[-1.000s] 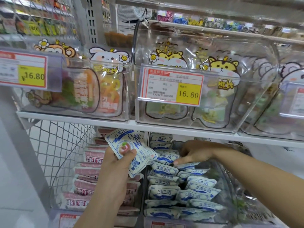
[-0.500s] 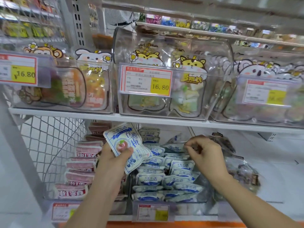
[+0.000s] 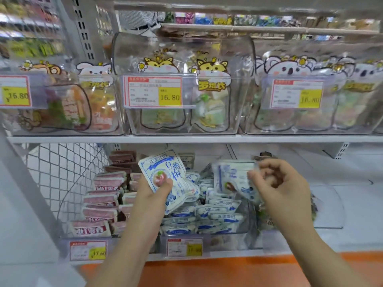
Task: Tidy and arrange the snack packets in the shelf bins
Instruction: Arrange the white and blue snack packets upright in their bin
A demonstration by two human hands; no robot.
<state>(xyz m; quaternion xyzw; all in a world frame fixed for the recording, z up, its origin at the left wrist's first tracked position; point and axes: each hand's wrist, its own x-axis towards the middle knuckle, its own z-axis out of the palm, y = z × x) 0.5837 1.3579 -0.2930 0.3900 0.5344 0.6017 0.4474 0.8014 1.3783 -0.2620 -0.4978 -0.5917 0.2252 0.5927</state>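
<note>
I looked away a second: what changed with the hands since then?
The right hand rose from the bin and now pinches a second packet lifted clear of it. The left hand still grips the first packet; nothing else moved.

Two hands (image 3: 153, 195) (image 3: 286, 189), two held blue-white packets (image 3: 165, 175) (image 3: 234, 177), three clear upper bins (image 3: 62, 125) (image 3: 182, 125) (image 3: 310, 125), five price tags (image 3: 15, 93) (image 3: 153, 91) (image 3: 296, 94) (image 3: 88, 250) (image 3: 184, 246).

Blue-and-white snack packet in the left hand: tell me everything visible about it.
The blue-and-white snack packet is a flat, glossy plastic pouch, white with a blue banner, blue characters and a round pink picture. It faces the camera, tilted, top leaning left. The left hand grips its lower part, thumb on the picture. It is held over the clear plastic bin of matching packets.
</note>
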